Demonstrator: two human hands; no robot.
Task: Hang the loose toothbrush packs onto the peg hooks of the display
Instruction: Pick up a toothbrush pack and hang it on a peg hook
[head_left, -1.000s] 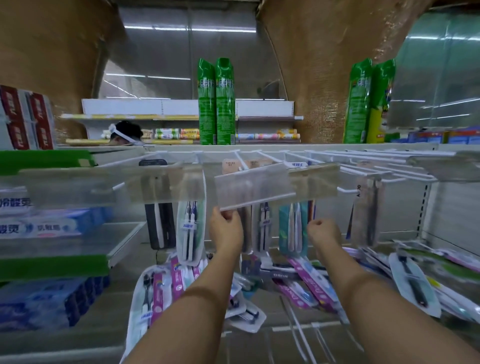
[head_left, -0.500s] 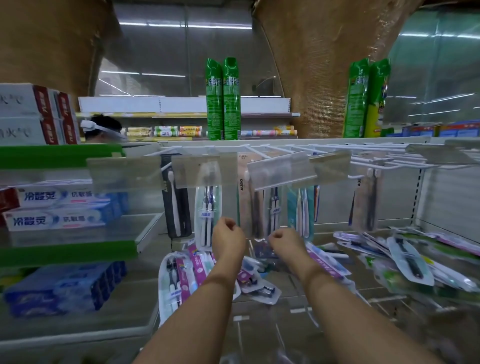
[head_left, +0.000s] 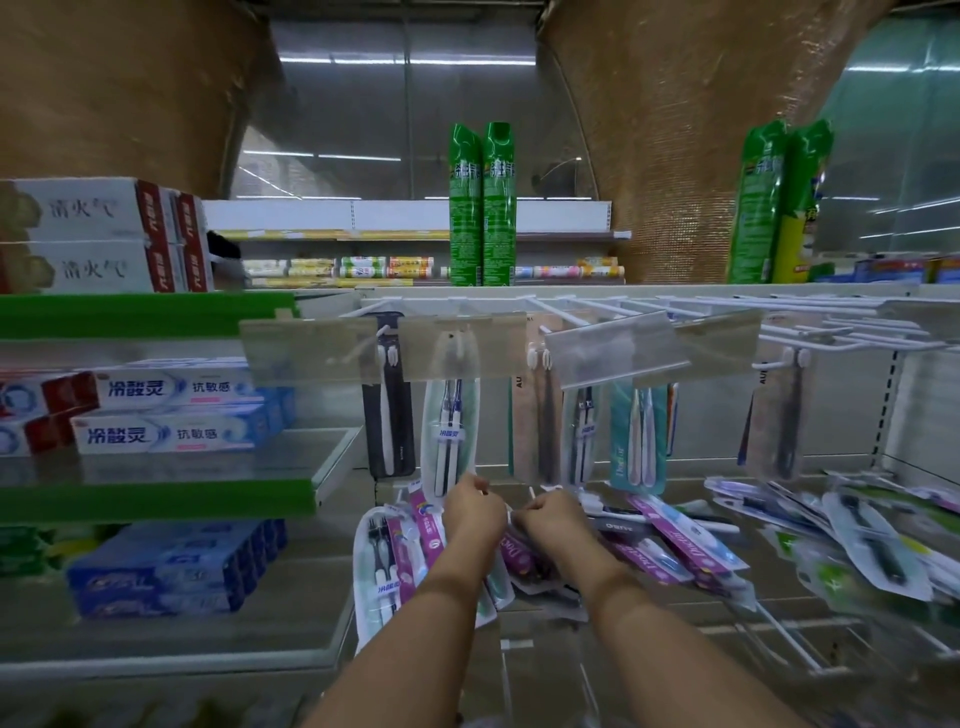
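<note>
Both hands drop from peg hooks (head_left: 582, 312) to loose toothbrush packs (head_left: 675, 540) heaped on lower shelf (head_left: 540, 667). Left hand (head_left: 474, 512), right hand (head_left: 553, 522) nearly touching, fingers curled over pile; grip hidden, cannot tell. Hung packs (head_left: 449, 431) dangle above.

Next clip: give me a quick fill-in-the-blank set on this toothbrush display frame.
The two tall spray cans above the display are ____. The toothpaste boxes sit to the ____ of the hanging packs. The left hand and right hand are ____ the hanging packs, over the loose packs. Missing: green; left; below.
</note>
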